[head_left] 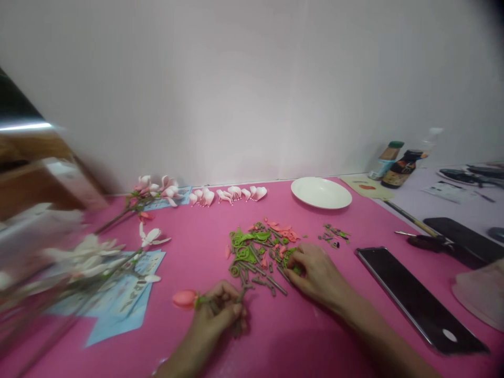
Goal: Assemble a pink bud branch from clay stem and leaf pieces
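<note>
My left hand [220, 310] is closed around a brown artificial branch. A coral-pink flower bud [185, 299] with a green base points out to the left of that hand. At the right edge of a loose pile of parts, my right hand [313, 270] has its fingers curled together over green and brown bits; what they pinch is hidden. In the pile lie short brown stem pieces [277, 285], bright green curled pieces [244, 254] and coral pieces [289, 232]. A smaller scatter of stem bits [334, 233] lies beyond my right hand.
Pink-white petals [228, 196] line the back by the wall, left of a white plate [322, 192]. Artificial blossom branches [151, 236] rest on blue papers [118, 323] at left. To the right are a dark phone [417, 299], scissors [437, 242] and a dark bottle [401, 169].
</note>
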Action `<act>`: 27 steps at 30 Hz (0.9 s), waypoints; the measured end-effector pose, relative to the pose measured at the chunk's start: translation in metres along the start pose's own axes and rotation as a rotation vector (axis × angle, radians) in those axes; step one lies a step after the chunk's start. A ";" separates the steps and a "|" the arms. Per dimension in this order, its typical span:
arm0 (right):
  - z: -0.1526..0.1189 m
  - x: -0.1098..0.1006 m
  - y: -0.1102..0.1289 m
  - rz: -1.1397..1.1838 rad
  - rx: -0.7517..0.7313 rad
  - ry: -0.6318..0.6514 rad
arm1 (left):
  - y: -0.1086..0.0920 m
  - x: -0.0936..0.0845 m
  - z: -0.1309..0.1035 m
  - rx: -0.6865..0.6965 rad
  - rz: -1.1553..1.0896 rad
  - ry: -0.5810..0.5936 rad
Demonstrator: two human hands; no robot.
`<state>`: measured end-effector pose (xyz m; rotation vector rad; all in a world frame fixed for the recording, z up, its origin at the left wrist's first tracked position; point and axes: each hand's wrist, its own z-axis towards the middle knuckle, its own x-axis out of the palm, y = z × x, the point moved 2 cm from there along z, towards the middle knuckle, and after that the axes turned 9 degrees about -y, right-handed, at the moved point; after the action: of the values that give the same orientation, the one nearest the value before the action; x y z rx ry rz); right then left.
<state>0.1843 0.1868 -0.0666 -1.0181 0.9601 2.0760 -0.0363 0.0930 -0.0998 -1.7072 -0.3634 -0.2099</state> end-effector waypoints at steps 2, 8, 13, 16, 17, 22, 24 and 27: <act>-0.001 0.002 0.000 -0.005 -0.010 0.003 | -0.001 0.001 0.000 -0.003 -0.007 -0.001; -0.002 0.003 -0.001 -0.005 -0.036 0.011 | 0.001 0.000 0.002 0.001 -0.008 0.003; -0.002 0.004 0.003 -0.037 -0.020 -0.020 | 0.003 0.000 0.002 -0.002 -0.028 0.013; -0.002 0.007 0.006 -0.043 -0.005 -0.028 | 0.004 0.000 0.002 0.009 -0.016 0.030; -0.001 0.008 0.007 -0.046 -0.001 -0.032 | 0.004 0.000 0.001 0.009 -0.012 0.034; 0.000 0.012 0.005 -0.071 -0.004 -0.028 | 0.001 0.001 0.001 0.002 0.006 0.027; 0.000 0.012 0.004 -0.069 -0.012 -0.032 | 0.000 0.001 0.000 -0.002 0.003 0.006; 0.001 0.012 0.003 -0.070 -0.028 -0.032 | -0.001 0.003 0.000 -0.010 -0.002 0.000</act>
<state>0.1756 0.1887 -0.0757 -1.0151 0.8696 2.0476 -0.0341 0.0935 -0.0984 -1.7173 -0.3646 -0.2128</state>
